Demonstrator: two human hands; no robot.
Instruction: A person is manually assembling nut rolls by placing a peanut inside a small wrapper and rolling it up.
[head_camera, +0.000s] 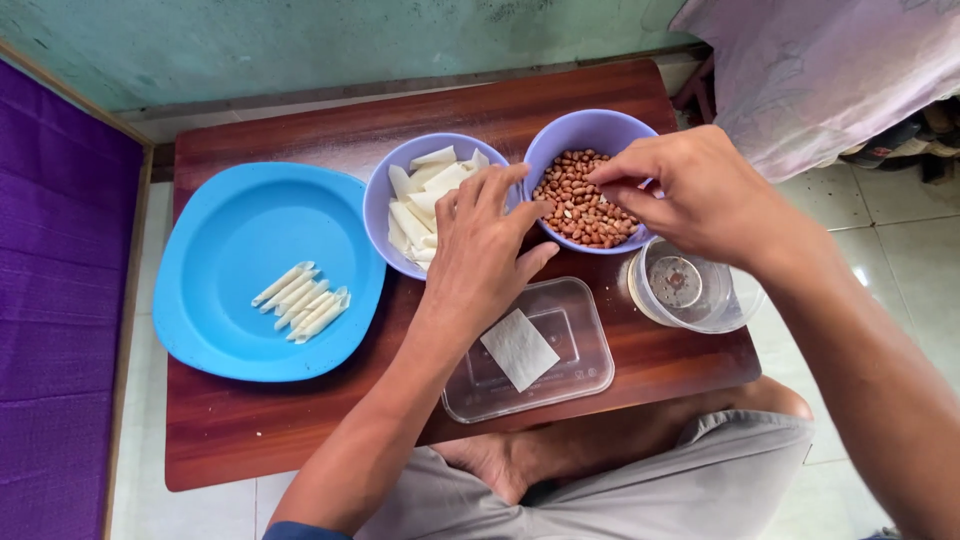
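Both forearms run up from the lower edge toward the frame's centre. The left hand (480, 245) lies palm down at centre, fingers spread and slightly curled. The right hand (690, 190), right of centre, is bent at the wrist, thumb and forefinger pinched together, perhaps on something too small to make out.

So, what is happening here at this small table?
A person sits at a low wooden table. The right hand pinches peanuts in a purple bowl. The left hand rests between that bowl and a second purple bowl of white wrapper strips. Several rolled white pieces lie on a blue plate. One flat wrapper lies on a clear lid.
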